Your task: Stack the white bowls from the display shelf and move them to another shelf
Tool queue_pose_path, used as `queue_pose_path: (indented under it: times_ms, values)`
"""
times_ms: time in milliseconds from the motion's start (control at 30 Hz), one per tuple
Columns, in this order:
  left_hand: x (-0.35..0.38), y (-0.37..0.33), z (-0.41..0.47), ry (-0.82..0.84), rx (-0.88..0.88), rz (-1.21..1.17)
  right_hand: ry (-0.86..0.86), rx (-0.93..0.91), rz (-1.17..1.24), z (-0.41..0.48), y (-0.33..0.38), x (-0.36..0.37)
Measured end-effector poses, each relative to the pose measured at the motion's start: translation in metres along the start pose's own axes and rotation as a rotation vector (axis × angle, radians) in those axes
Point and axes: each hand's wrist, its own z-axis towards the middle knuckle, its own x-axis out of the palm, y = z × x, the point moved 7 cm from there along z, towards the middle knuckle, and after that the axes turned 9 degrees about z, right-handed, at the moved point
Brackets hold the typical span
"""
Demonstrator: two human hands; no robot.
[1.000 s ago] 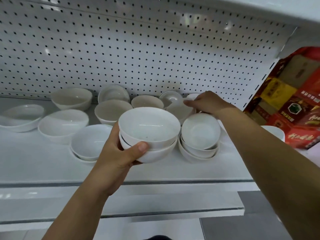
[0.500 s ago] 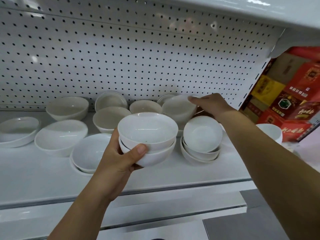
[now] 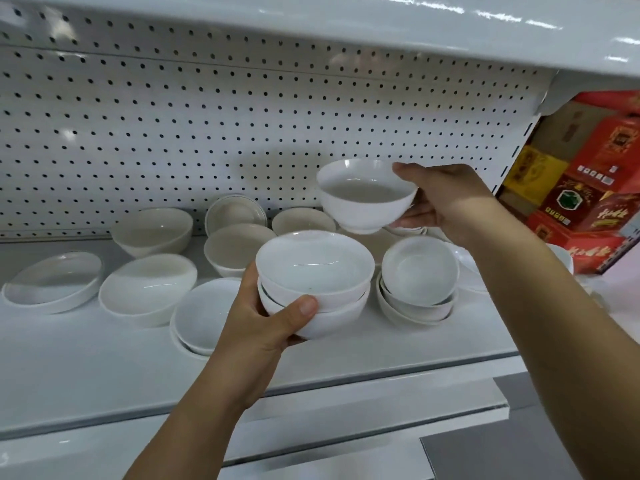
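Head view: left hand [image 3: 256, 327] grips stacked bowls [image 3: 313, 282]; right hand [image 3: 446, 199] holds bowl [image 3: 365, 197].

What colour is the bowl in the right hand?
Plain white, no pattern; the bowl in the right hand shows best in the head view.

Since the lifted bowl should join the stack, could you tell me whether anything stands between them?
Nothing visible does. The bowl in the right hand hangs apart from and higher than the stack in the left hand, whose top bowl is empty.
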Motion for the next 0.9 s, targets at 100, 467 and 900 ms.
queue_pose_path:
  times_ms: [100,467,900]
  values:
    - [-0.002,-0.001,-0.007,0.000,0.003,0.013,0.040,-0.013,0.033,-0.026,0.002,0.011]
    - [0.002,0.003,-0.065,-0.080,0.068,0.068,0.119,-0.168,-0.034,-0.101,-0.017,0.031]
    - [0.092,0.029,-0.158,-0.063,0.023,0.021,0.105,-0.059,-0.074,-0.195,-0.067,-0.054]
